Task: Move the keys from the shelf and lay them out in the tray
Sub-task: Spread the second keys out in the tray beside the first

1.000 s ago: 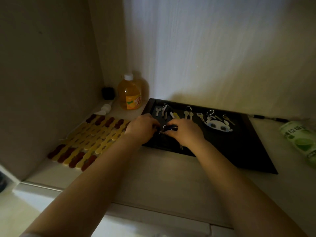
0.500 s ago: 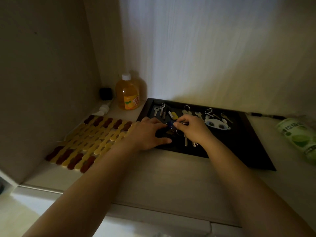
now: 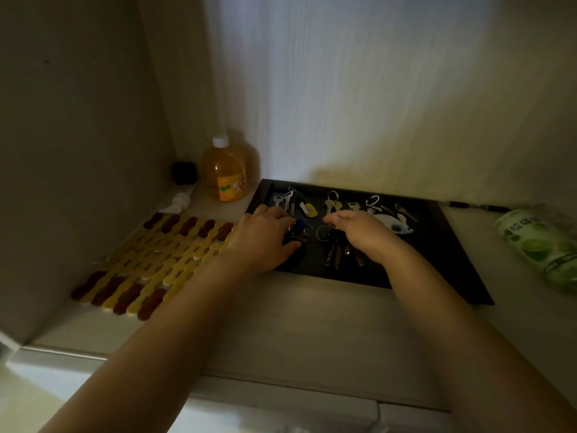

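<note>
A black tray lies on the pale shelf. Several keys lie in a row along its far side, among them a yellow-tagged key and a white cartoon key fob. My left hand rests over the tray's left part, fingers closed on a dark key bunch with a blue tag. My right hand pinches the ring of a silver key bunch whose keys fan toward me on the tray.
An orange liquid bottle stands in the back left corner beside a small black cube. A yellow and brown mat covers the shelf's left side. A green package lies at the right, a pen behind the tray.
The two hands have drawn apart. The right hand's key bunch now lies spread on the tray, separate from the dark blue-tagged bunch under the left hand.
</note>
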